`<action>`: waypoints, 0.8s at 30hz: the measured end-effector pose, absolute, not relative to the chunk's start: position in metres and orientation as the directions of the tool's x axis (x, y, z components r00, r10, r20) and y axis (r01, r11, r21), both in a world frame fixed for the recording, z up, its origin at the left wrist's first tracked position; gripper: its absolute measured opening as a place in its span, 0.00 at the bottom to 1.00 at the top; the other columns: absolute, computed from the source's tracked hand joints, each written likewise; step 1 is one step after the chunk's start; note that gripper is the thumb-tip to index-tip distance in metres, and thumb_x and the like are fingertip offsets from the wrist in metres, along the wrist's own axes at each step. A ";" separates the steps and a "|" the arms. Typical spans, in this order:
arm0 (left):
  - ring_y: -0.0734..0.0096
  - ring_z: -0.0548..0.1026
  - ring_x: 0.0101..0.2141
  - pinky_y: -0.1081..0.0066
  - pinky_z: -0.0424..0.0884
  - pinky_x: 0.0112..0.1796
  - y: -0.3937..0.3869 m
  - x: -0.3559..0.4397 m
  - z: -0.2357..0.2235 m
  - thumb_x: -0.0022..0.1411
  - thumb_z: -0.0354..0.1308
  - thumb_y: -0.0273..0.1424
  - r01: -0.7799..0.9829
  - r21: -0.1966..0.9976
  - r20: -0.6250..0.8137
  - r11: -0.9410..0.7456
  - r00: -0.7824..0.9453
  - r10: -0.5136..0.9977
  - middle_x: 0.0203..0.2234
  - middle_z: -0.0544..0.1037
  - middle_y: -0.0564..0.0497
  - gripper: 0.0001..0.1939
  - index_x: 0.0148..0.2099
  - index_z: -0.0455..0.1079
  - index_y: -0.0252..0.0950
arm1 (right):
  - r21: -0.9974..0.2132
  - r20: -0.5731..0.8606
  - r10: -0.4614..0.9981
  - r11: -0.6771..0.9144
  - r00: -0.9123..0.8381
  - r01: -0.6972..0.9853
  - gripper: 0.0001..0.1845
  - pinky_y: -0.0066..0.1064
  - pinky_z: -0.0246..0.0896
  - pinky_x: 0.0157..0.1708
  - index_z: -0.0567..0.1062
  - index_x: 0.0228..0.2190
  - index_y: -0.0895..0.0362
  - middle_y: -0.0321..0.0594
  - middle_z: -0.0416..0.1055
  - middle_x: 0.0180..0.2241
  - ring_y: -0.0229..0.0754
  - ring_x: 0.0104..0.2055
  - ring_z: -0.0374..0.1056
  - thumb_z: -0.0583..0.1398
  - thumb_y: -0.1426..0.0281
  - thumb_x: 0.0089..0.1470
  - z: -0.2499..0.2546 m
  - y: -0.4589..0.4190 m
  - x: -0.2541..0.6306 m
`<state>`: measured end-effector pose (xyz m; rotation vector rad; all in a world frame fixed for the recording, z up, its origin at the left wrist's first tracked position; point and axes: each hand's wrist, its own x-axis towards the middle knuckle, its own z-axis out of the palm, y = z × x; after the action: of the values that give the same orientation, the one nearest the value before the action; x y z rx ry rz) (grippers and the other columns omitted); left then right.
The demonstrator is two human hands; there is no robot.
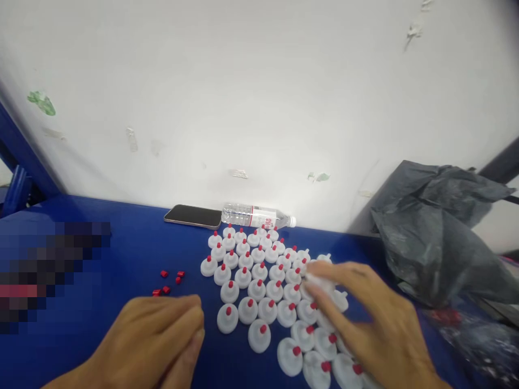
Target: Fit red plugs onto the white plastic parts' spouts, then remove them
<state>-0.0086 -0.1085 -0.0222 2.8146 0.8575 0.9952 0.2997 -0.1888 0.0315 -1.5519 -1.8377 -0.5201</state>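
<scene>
On the blue table stand many white domed plastic caps (259,290) with narrow tips, most of them topped with a small red cover (263,328). My right hand (375,319) is over the right side of this group, slightly blurred. Its thumb and index finger are around one white domed cap (322,283). Near it, a few caps show bare white tips. My left hand (150,343) is closed left of the group, fingers pressed together; whatever is inside is hidden. Just beyond it lie several loose red covers (166,290).
A phone (193,216) and a clear water bottle (253,215) lie along the white wall (259,108). At the right stands a grey plastic bag (430,227), with a clear bag (482,335) below it. A pixelated patch covers the table's left side.
</scene>
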 end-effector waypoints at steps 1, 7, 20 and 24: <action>0.57 0.74 0.24 0.57 0.75 0.27 -0.104 -0.010 -0.014 0.68 0.45 0.28 0.461 0.235 0.594 -0.856 0.628 0.502 0.23 0.74 0.52 0.17 0.35 0.71 0.52 | -0.152 0.718 0.696 0.172 -0.011 0.973 0.09 0.41 0.83 0.44 0.81 0.43 0.45 0.32 0.87 0.41 0.47 0.40 0.84 0.62 0.60 0.65 0.038 -0.184 0.310; 0.58 0.76 0.32 0.62 0.66 0.25 -0.067 -0.008 0.014 0.71 0.47 0.30 0.636 0.087 0.508 -0.767 0.634 0.583 0.29 0.74 0.50 0.09 0.37 0.65 0.43 | -0.297 0.581 0.744 -0.183 0.330 0.937 0.14 0.42 0.75 0.44 0.80 0.38 0.45 0.36 0.86 0.43 0.52 0.44 0.81 0.60 0.51 0.62 0.043 -0.172 0.362; 0.53 0.71 0.41 0.58 0.71 0.33 -0.058 -0.005 -0.002 0.68 0.47 0.24 0.707 0.074 0.206 -0.703 0.679 0.705 0.38 0.73 0.45 0.09 0.39 0.67 0.40 | -0.333 0.066 0.950 -0.268 0.306 0.904 0.10 0.34 0.62 0.24 0.81 0.26 0.46 0.32 0.77 0.19 0.45 0.21 0.74 0.61 0.59 0.55 0.026 -0.179 0.410; 0.51 0.72 0.44 0.54 0.74 0.36 -0.061 -0.005 -0.004 0.71 0.45 0.26 0.730 0.082 0.228 -0.679 0.650 0.725 0.42 0.73 0.44 0.12 0.48 0.69 0.38 | -0.431 -0.023 0.962 -0.254 0.271 0.866 0.17 0.35 0.68 0.26 0.83 0.32 0.46 0.34 0.80 0.22 0.46 0.23 0.77 0.59 0.51 0.59 0.034 -0.179 0.406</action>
<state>-0.0046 -0.0612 -0.0041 2.8686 1.2651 0.3839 0.4061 -0.1794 0.0338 -2.2137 -1.6668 0.4044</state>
